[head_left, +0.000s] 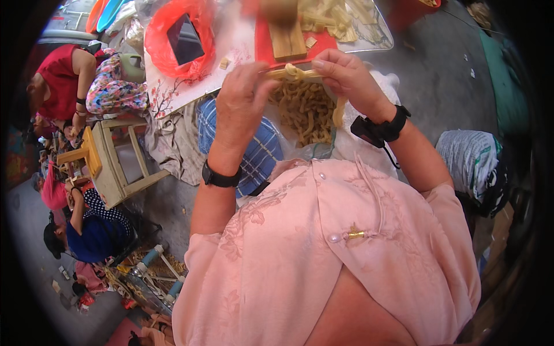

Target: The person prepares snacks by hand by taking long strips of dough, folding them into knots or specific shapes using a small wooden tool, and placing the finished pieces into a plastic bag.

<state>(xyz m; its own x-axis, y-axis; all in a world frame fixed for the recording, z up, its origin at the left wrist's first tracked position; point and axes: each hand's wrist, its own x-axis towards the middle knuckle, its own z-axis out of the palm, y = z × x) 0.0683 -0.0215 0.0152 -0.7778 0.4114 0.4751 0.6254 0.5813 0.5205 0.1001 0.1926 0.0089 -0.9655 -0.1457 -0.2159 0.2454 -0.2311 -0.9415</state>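
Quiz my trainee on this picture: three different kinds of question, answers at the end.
1. True or false: the left hand and right hand both hold the same knotted strip.
2. What lies on the red plastic bag?
3. In the picture, the heap of pale pieces is on which side of the blue plaid cloth: (a) left or (b) right?

Key: 1. True. 2. A dark phone. 3. b.
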